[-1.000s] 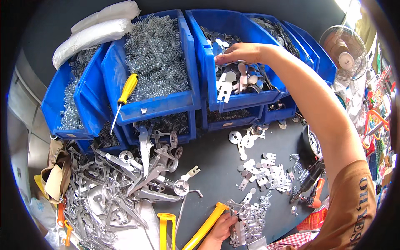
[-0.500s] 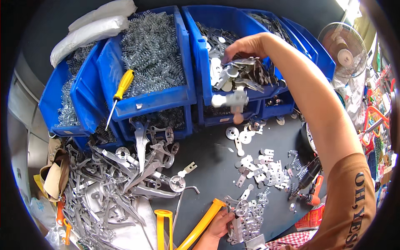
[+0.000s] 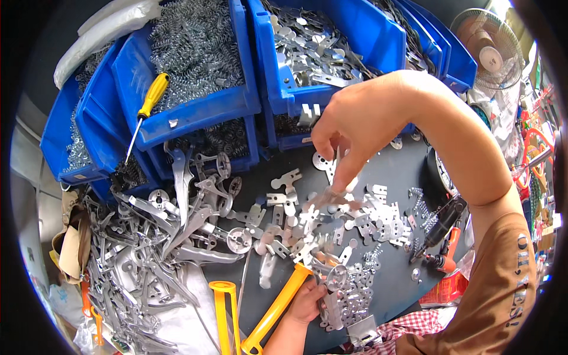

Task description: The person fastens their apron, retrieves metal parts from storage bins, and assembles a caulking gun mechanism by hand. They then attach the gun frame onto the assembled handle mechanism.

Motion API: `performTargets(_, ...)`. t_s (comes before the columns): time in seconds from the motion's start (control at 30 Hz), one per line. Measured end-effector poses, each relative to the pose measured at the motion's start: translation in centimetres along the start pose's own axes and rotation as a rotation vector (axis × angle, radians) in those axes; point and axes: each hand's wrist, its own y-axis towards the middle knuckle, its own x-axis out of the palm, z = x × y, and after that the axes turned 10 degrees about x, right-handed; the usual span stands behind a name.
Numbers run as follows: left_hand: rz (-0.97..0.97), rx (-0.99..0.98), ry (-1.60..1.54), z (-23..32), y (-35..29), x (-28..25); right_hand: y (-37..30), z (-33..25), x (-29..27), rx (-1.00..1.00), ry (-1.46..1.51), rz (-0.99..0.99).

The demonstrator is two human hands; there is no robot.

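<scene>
Plates (image 3: 387, 223) of thin metal lie scattered on the dark table (image 3: 391, 293), in front of the blue bin (image 3: 378, 38), and more plates are inside it. The right hand (image 3: 373, 115) is curved above them, just in front of the bin; whether its fingers grip a plate, I cannot tell (some plates below are blurred). The left hand (image 3: 306, 302), farther from the bin, is closed on a metal part (image 3: 332, 312).

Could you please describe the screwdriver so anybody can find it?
Look at the blue bins at the back. At the front left corner of the wide upper bin of coil springs rests the screwdriver. Its yellow handle stands out from grey springs.
</scene>
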Motion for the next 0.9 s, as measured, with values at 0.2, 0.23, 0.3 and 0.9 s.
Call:
performTargets(0.2, -0.085, -0.028, -0.062, -0.2, 0.2, -1.0, -1.3, 2.4, -1.3, -0.158, 0.494, 0.340)
performTargets(0.23, -0.077, -0.028, -0.060, 0.1, 0.2, -1.0, -1.9, 2.4, -1.6, -0.155, 0.586, 0.275)
performTargets(0.3, -0.066, 0.044, -0.035, 0.3, 0.3, 0.2, -1.1, 3.4, 0.5, -0.151, 0.517, 0.348)
performTargets(0.9, -0.322, 0.579, 0.008, -0.2, -5.4, 3.0, -16.1, -0.9, 34.5, -0.050, 0.908, 0.499)
